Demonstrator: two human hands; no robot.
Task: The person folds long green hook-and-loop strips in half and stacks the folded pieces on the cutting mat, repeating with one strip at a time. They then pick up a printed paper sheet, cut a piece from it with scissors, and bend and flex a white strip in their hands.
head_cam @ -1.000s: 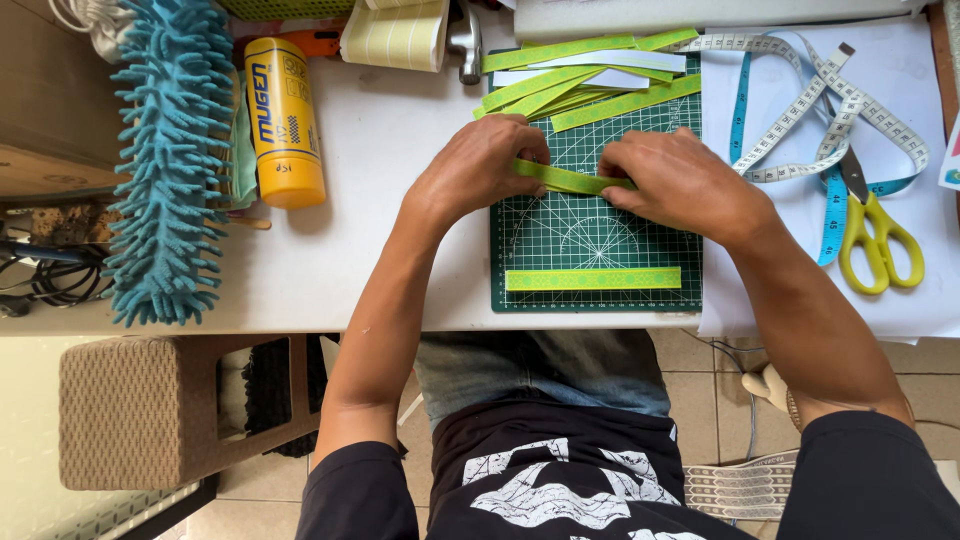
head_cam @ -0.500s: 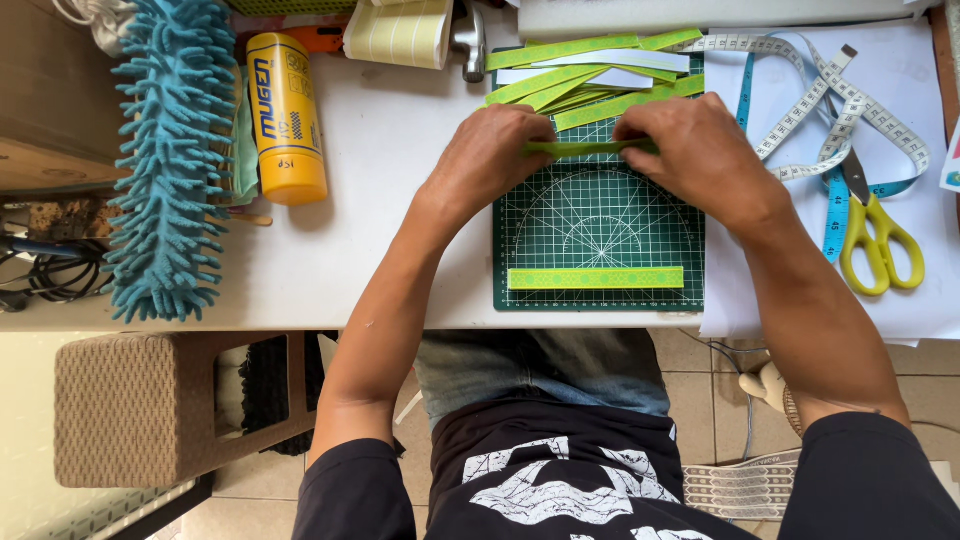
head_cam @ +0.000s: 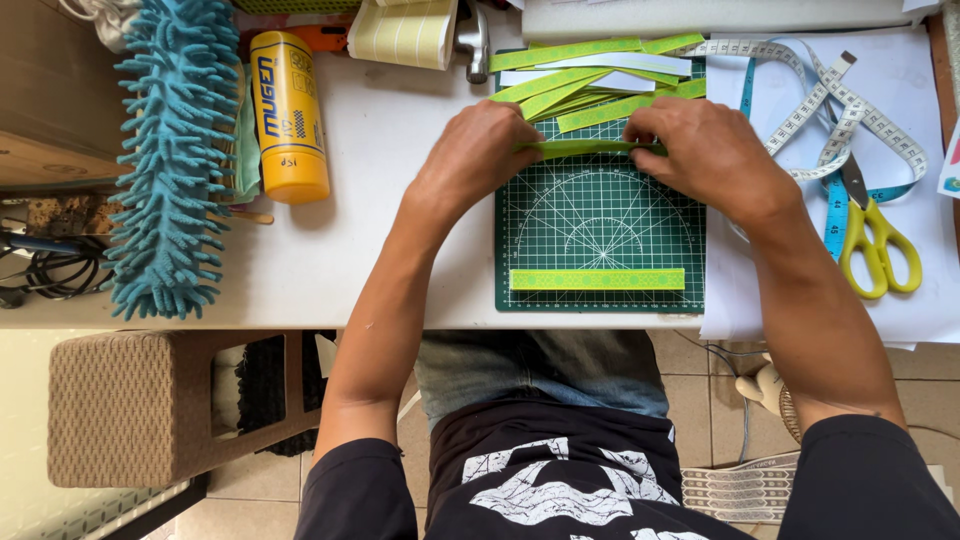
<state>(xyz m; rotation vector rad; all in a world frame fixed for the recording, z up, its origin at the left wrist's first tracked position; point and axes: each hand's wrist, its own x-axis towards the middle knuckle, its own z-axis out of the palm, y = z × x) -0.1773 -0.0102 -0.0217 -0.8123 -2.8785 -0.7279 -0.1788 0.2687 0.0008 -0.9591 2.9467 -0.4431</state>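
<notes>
A green paper strip [head_cam: 590,148] is held flat against the upper part of the green cutting mat [head_cam: 600,235], which serves as the landmark here. The left hand [head_cam: 475,150] is pressed on the strip's left end, at the mat's upper left edge, and the right hand [head_cam: 705,150] on its right end, near the mat's upper right corner. The fingers of both hands are curled together and clamped on the strip; whether it is being folded or only creased cannot be told.

Along the mat's lower edge one finished-looking yellow-green strip [head_cam: 597,279] is laid flat and straight, so one piece appears done. At the mat's top edge a loose pile of green strips [head_cam: 590,80] is heaped with a few white slips, seemingly not yet worked, so most of the job is judged to remain.

To the right of the mat, yellow-handled scissors [head_cam: 875,250] and a coiled measuring tape [head_cam: 850,105] are left on white paper. Well to the left of the mat on the white tabletop [head_cam: 390,230], a yellow can [head_cam: 290,115] is lying, and beyond it a blue chenille duster [head_cam: 165,160].
</notes>
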